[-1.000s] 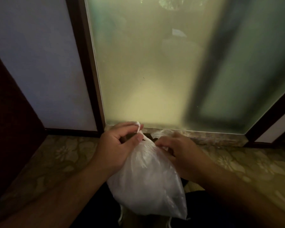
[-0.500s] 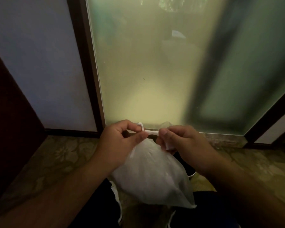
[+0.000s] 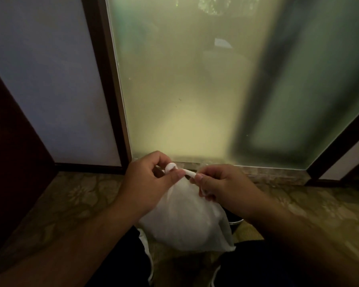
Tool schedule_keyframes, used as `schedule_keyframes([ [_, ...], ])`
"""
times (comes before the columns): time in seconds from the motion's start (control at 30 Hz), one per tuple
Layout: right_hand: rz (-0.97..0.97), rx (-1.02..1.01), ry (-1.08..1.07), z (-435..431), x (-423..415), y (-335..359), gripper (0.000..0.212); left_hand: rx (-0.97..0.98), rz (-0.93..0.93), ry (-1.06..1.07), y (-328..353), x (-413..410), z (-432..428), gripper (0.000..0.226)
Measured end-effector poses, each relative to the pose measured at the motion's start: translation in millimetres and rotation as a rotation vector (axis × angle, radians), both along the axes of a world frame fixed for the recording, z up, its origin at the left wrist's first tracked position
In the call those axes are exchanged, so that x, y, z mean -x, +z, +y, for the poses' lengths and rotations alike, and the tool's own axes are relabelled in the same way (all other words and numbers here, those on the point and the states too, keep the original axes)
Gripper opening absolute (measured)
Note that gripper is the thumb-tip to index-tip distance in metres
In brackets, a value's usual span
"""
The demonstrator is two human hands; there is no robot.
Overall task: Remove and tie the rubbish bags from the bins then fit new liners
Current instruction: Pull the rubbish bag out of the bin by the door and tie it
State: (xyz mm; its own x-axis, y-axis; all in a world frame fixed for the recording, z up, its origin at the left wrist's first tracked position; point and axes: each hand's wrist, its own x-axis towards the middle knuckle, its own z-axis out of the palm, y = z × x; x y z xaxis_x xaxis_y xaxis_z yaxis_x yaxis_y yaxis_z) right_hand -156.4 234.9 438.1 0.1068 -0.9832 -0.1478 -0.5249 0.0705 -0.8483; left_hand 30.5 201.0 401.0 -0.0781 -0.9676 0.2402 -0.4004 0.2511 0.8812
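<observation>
Down by the frosted glass door [image 3: 195, 90], both hands have pulled apart since a second ago, stretching the rubbish bag [image 3: 187, 222] neck between them. The left hand [image 3: 147, 183] and right hand [image 3: 224, 187] each pinch one twisted end, fingers curled. The bag hangs over the patterned floor [image 3: 71, 199], hiding most of a dark bin [image 3: 234, 219].

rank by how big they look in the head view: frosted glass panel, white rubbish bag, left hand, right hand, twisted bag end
1. frosted glass panel
2. white rubbish bag, partly hidden by the hands
3. left hand and right hand, about alike, not ranked
4. twisted bag end, pinched between both hands
</observation>
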Motion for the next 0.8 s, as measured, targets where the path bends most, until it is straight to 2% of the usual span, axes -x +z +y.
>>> schedule_keyframes([
  [0.1, -0.047, 0.040, -0.080, -1.2, -3.4, -2.1, 0.019, -0.012, -0.024, -0.024, 1.0, 3.0, 4.7, 0.020],
  [0.2, -0.199, 0.019, -0.184, -1.9, -8.2, -4.8, 0.021, -0.044, 0.022, -0.021, -0.8, 8.4, 8.0, 0.021],
  [0.37, -0.437, -0.083, -0.265, 0.9, -15.0, -10.9, 0.025, -0.245, 0.154, -0.039, -2.3, 13.4, 11.7, 0.018],
  [0.5, -0.506, -0.040, -0.276, 1.8, -15.0, -20.7, 0.028, -0.480, 0.374, -0.061, -0.5, 17.7, 17.1, 0.019],
  [0.63, -0.507, 0.016, -0.246, 4.5, -13.7, -27.5, 0.023, -0.543, 0.496, -0.074, -3.9, 18.9, 16.5, 0.034],
  [0.8, -0.533, 0.093, -0.241, 8.0, -12.0, -34.3, 0.009, -0.601, 0.683, -0.095, -3.9, 22.8, 16.5, 0.024],
])
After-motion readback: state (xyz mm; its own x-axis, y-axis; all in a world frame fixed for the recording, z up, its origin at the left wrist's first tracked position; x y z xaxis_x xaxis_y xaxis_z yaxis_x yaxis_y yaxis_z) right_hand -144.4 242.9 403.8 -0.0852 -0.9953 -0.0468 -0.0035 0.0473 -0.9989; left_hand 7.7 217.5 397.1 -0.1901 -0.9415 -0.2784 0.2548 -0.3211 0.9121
